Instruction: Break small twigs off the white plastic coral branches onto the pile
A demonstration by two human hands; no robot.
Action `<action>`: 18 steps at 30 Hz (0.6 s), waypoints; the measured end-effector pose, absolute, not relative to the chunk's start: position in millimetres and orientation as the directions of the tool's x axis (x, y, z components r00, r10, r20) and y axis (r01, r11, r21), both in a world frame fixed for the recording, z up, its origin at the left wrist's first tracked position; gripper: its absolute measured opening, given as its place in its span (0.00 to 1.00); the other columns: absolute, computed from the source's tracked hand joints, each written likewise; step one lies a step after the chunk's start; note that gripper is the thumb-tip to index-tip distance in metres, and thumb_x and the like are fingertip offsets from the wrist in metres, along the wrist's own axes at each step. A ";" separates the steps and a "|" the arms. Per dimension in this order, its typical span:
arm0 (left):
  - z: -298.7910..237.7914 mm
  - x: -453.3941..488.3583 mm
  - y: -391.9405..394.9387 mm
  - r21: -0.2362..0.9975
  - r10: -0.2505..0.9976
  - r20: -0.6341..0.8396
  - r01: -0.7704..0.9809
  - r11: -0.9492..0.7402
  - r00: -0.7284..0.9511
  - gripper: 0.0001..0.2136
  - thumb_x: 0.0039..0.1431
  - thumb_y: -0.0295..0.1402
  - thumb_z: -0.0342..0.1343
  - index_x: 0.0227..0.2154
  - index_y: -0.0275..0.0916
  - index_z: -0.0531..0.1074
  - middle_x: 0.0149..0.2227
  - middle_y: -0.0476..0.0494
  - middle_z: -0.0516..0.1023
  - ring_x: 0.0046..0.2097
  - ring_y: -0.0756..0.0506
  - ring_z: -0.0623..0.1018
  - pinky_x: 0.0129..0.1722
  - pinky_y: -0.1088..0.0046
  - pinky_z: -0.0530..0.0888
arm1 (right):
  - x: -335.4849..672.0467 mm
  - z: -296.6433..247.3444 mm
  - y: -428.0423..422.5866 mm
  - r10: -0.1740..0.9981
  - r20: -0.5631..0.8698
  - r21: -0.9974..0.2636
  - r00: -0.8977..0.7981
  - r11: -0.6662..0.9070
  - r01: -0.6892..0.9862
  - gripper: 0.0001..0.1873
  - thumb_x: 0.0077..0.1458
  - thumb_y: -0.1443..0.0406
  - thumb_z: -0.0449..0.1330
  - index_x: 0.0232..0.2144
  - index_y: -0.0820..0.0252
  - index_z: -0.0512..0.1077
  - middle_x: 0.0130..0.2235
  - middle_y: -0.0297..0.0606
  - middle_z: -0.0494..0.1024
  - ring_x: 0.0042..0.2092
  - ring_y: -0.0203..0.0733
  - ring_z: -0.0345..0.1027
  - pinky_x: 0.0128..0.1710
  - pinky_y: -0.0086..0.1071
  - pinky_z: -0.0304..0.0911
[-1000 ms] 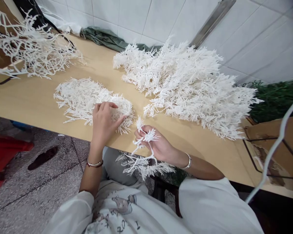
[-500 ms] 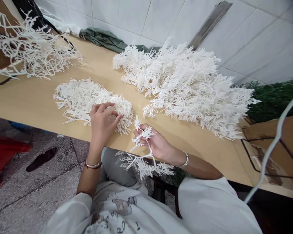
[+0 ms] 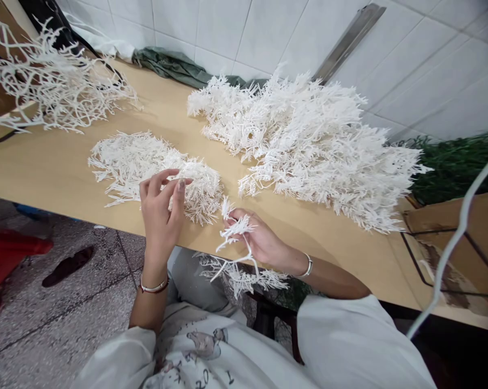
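Note:
My right hand [image 3: 263, 240] is closed around a white artificial branch [image 3: 249, 254] with feathery tips. Its bare forked stem hangs below the fingers, past the table's front edge. Over a low heap of small white plastic sprigs [image 3: 136, 159], my left hand [image 3: 162, 205] has its thumb and index finger pinched together while the other fingers curl loosely. Whatever lies in that pinch cannot be told from the white sprigs behind it. The hands are apart, the left one beside the heap's near edge.
A large pile of bushy white branches [image 3: 308, 135] lies at the back right. Bare white stems [image 3: 61, 86] lie at the far left. Green plastic foliage [image 3: 458, 162] and a cardboard box [image 3: 479, 232] are at right, with a white cable [image 3: 462, 216] in front. Dark green cloth [image 3: 171, 65] lies along the wall.
My left hand has drawn back a little to the left over the sprig heap, its thumb and index finger coming together. The right hand holds the branch almost still.

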State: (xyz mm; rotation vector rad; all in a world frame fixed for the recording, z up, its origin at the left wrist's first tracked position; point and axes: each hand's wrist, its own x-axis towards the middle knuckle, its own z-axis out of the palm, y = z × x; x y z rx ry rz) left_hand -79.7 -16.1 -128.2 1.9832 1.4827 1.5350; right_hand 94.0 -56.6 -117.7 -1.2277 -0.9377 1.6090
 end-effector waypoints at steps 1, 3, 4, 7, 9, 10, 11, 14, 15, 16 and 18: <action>-125.2 -79.2 -22.4 0.697 0.800 0.598 0.527 -0.486 -0.053 0.15 0.65 0.39 0.42 0.36 0.43 0.75 0.42 0.42 0.73 0.46 0.41 0.66 0.47 0.61 0.61 | 93.8 -118.4 -57.8 0.957 -0.272 -0.943 -0.104 -0.286 -0.168 0.13 0.44 0.57 0.60 0.21 0.61 0.63 0.21 0.28 0.61 0.23 0.28 0.52 0.24 0.25 0.51; -121.9 -77.1 -35.5 0.720 0.810 0.584 0.429 -0.545 0.048 0.13 0.61 0.44 0.47 0.32 0.42 0.71 0.34 0.44 0.71 0.40 0.43 0.67 0.42 0.63 0.62 | 93.8 -118.9 -60.1 0.975 -0.199 -0.972 -0.096 -0.209 -0.105 0.15 0.46 0.56 0.61 0.20 0.61 0.63 0.22 0.28 0.60 0.24 0.29 0.52 0.24 0.25 0.50; -121.8 -75.3 -41.6 0.732 0.817 0.565 0.387 -0.561 0.116 0.12 0.58 0.45 0.51 0.30 0.42 0.69 0.31 0.46 0.69 0.37 0.44 0.66 0.39 0.65 0.62 | 94.0 -118.7 -61.2 0.982 -0.147 -0.987 -0.121 -0.154 -0.054 0.17 0.48 0.56 0.60 0.19 0.61 0.62 0.21 0.28 0.58 0.24 0.29 0.50 0.24 0.25 0.48; -126.1 -68.7 -54.7 0.767 0.839 0.488 0.341 -0.544 0.240 0.15 0.51 0.41 0.60 0.22 0.41 0.61 0.24 0.50 0.65 0.32 0.46 0.63 0.34 0.68 0.59 | 94.5 -116.8 -63.9 0.983 -0.018 -0.996 -0.184 -0.001 0.091 0.22 0.54 0.57 0.57 0.16 0.61 0.56 0.19 0.27 0.50 0.23 0.28 0.44 0.22 0.26 0.42; -129.8 -65.1 -58.4 0.787 0.849 0.449 0.328 -0.523 0.278 0.16 0.53 0.37 0.59 0.19 0.40 0.57 0.22 0.51 0.62 0.30 0.47 0.61 0.33 0.69 0.58 | 94.3 -114.9 -65.6 0.982 0.044 -0.985 -0.184 0.074 0.158 0.22 0.56 0.57 0.55 0.16 0.60 0.56 0.19 0.27 0.50 0.22 0.29 0.43 0.22 0.27 0.41; -131.2 -63.9 -59.2 0.795 0.850 0.434 0.318 -0.517 0.298 0.16 0.55 0.36 0.57 0.19 0.40 0.56 0.21 0.51 0.61 0.29 0.47 0.61 0.32 0.70 0.58 | 94.0 -114.0 -66.6 0.981 0.070 -0.978 -0.180 0.104 0.183 0.22 0.57 0.57 0.55 0.16 0.60 0.56 0.19 0.27 0.50 0.22 0.29 0.43 0.22 0.27 0.41; -132.0 -63.3 -59.4 0.802 0.852 0.421 0.311 -0.510 0.312 0.17 0.56 0.36 0.56 0.18 0.40 0.56 0.20 0.51 0.61 0.29 0.47 0.61 0.32 0.70 0.57 | 93.6 -113.2 -67.7 0.980 0.092 -0.971 -0.177 0.128 0.204 0.22 0.57 0.57 0.55 0.16 0.60 0.56 0.19 0.27 0.50 0.22 0.29 0.43 0.21 0.27 0.41; -132.0 -63.1 -59.4 0.824 0.870 0.388 0.309 -0.475 0.303 0.15 0.57 0.37 0.55 0.19 0.40 0.58 0.21 0.51 0.61 0.29 0.47 0.62 0.31 0.70 0.57 | 93.4 -112.6 -71.8 0.971 0.153 -0.944 -0.186 0.199 0.262 0.22 0.57 0.57 0.55 0.16 0.60 0.56 0.19 0.27 0.51 0.22 0.28 0.43 0.21 0.27 0.41; -131.5 -63.0 -59.3 0.831 0.876 0.384 0.303 -0.466 0.293 0.14 0.56 0.37 0.55 0.20 0.40 0.59 0.21 0.50 0.62 0.30 0.46 0.62 0.31 0.70 0.57 | 93.6 -113.0 -73.1 0.966 0.174 -0.933 -0.192 0.224 0.281 0.22 0.56 0.57 0.56 0.16 0.60 0.55 0.19 0.27 0.50 0.21 0.28 0.42 0.21 0.27 0.41; -130.9 -62.7 -59.2 0.840 0.877 0.380 0.288 -0.460 0.292 0.14 0.57 0.37 0.55 0.20 0.40 0.60 0.21 0.50 0.63 0.30 0.46 0.62 0.32 0.70 0.57 | 93.9 -113.5 -74.2 0.962 0.190 -0.922 -0.195 0.243 0.300 0.22 0.56 0.58 0.57 0.16 0.60 0.54 0.19 0.27 0.50 0.21 0.28 0.42 0.20 0.27 0.40; -130.3 -61.9 -59.0 0.860 0.871 0.376 0.231 -0.455 0.316 0.13 0.58 0.36 0.53 0.21 0.40 0.61 0.22 0.49 0.64 0.30 0.46 0.61 0.32 0.70 0.57 | 94.3 -114.3 -75.6 0.958 0.213 -0.907 -0.193 0.267 0.325 0.22 0.56 0.60 0.57 0.16 0.60 0.53 0.18 0.27 0.49 0.21 0.28 0.42 0.20 0.27 0.40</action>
